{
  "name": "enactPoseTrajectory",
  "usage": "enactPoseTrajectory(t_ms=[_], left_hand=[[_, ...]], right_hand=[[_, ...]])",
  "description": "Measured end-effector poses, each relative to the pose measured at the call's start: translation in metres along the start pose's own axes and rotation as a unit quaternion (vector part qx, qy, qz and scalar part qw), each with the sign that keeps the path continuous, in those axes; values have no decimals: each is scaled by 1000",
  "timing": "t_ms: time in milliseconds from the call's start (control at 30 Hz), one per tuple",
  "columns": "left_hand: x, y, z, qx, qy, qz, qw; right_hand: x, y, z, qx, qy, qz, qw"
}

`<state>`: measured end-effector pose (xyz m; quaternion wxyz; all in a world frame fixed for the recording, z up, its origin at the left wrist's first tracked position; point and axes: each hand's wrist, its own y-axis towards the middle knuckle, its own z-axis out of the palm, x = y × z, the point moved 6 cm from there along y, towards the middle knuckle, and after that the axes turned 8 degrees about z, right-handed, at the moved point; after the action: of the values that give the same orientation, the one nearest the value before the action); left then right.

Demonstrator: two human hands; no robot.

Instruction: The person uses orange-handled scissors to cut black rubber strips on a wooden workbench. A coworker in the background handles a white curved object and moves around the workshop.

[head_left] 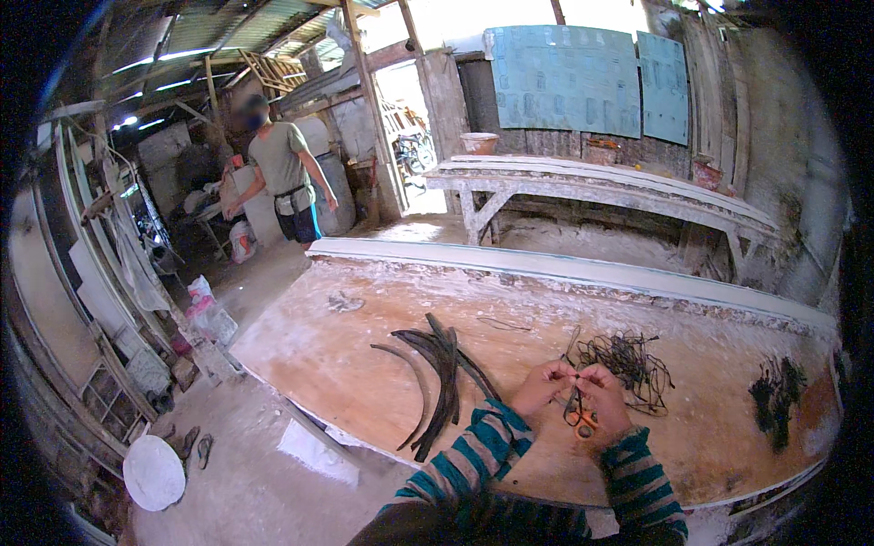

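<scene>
The left hand (541, 389) and right hand (605, 402) met over the near right half of the table (555, 469). Thumb and fingers of both were drawn narrow, pinching a small dark piece (575, 376) between the two sets of fingertips. Its exact form was too small to tell.

The scissors (590, 419), with orange handles, sat between the hands, just near of the pinched piece. Their long axis ran near to far, handles toward the wearer, blades toward the fingertips. The right hand was the nearer; whether it bore the scissors could not be told.

The tangle of dark cord (628, 359) lay far and right of the fingertips, just beyond the right hand, without a single long axis. A thin loop of cord (503, 325) lay far and left, its length running left to right.

The dark curved strips (443, 382) lay left of the left hand, long axes mainly near to far, close to the left sleeve (478, 446). A dark bundle (777, 400) lay well apart at the right end.

The white rail (564, 265) bounded the far edge. Room for sideways travel was greater right of the right hand, toward the bundle, than left, where the strips limited it.
</scene>
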<state>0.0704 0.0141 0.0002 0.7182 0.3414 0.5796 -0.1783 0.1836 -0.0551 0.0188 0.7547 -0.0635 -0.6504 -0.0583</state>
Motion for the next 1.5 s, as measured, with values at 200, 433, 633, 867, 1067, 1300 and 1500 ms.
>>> enactPoseTrajectory(t_ms=[200, 433, 633, 867, 1067, 1300, 1500], left_hand=[[-10, 0, 3, 24, 7, 37, 999], [-12, 0, 4, 35, 13, 74, 997], [-1, 2, -4, 30, 30, 74, 996], [-5, 8, -16, -36, 73, 82, 993], [9, 12, -14, 3, -87, 114, 990], [-7, 3, 0, 66, -49, 0, 997], [-2, 1, -2, 113, -9, -28, 993]], right_hand=[[5, -7, 9, 32, 67, 18, 997], [12, -10, 17, 61, 92, 4, 994], [6, -5, 12, 36, 35, -26, 998], [7, -5, 12, 32, 1, -100, 994], [19, -15, 19, 36, 18, -103, 994], [19, -17, 20, 33, 1, -83, 996], [18, -18, 25, 50, 0, -70, 996]])
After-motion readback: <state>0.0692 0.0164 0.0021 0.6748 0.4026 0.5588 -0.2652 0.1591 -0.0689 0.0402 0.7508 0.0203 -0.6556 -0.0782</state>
